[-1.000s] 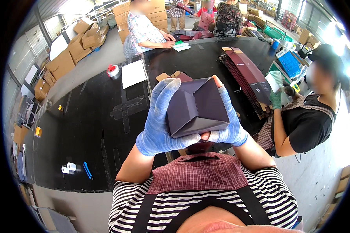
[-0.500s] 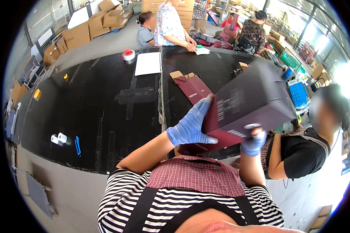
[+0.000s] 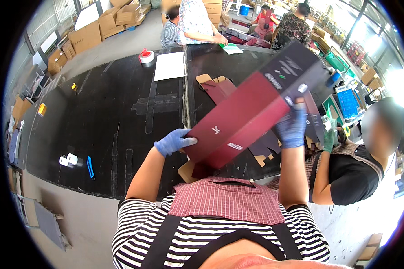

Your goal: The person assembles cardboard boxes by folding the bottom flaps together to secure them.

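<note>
I hold a long dark red cardboard box (image 3: pixel 251 107) slanted above the black table (image 3: pixel 107 116), its far end raised toward the upper right. My left hand (image 3: pixel 173 141), in a blue glove, grips the box's near lower end. My right hand (image 3: pixel 292 127), also blue-gloved, grips its right side near the middle. Under the box lies a flat unfolded dark red carton blank (image 3: pixel 220 87) with brown cardboard flaps.
A white sheet (image 3: pixel 169 66) and a roll of red tape (image 3: pixel 145 56) lie at the table's far side. Two small white rolls (image 3: pixel 68 160) and a blue pen (image 3: pixel 90 167) sit near left. A co-worker in black (image 3: pixel 350 175) stands right; other people work beyond.
The box has swung from end-on in front of me to a long slanted pose, and my hands have spread apart along it, left low, right farther up.
</note>
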Demonstrator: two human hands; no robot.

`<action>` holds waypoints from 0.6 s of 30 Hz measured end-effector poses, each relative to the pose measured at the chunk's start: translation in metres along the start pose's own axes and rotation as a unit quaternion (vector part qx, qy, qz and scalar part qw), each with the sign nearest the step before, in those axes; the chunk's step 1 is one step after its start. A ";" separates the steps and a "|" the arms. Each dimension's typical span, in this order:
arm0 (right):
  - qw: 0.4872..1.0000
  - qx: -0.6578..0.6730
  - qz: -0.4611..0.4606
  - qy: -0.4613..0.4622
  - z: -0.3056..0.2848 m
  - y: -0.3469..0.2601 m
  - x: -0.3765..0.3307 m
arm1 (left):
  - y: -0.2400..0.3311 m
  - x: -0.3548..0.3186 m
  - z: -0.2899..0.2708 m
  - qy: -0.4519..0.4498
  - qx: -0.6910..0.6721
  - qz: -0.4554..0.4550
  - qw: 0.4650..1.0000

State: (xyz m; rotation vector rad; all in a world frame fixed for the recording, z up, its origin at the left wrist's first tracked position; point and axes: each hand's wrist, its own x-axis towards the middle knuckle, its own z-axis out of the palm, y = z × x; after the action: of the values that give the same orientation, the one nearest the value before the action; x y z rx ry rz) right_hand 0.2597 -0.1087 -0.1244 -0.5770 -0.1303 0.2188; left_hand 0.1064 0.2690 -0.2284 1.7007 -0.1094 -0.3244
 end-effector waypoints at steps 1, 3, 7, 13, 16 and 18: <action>0.988 -0.148 -0.022 -0.025 0.023 0.031 -0.018 | -0.013 -0.007 -0.001 0.046 -0.038 -0.036 0.998; 0.964 -0.216 0.157 -0.015 -0.031 0.082 -0.016 | -0.042 -0.010 -0.007 0.119 -0.047 -0.024 0.991; 0.861 -0.432 0.252 -0.088 -0.062 0.119 -0.029 | -0.081 -0.022 -0.057 0.311 0.001 -0.024 0.950; 0.795 -0.568 0.202 0.066 -0.177 0.077 0.002 | -0.091 -0.024 -0.189 0.490 0.124 0.022 0.863; 0.726 -0.639 0.145 0.210 -0.266 0.048 0.004 | -0.068 0.000 -0.186 0.501 0.215 0.047 0.837; 0.683 -0.690 0.128 0.202 -0.296 0.033 0.009 | -0.069 0.007 -0.148 0.428 0.168 0.094 0.883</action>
State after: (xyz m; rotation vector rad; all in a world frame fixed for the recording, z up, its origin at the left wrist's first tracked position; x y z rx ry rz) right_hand 0.3167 -0.2352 -0.3884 -2.1721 0.2725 0.2322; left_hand 0.1463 0.4193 -0.2792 2.0149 0.3411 0.6413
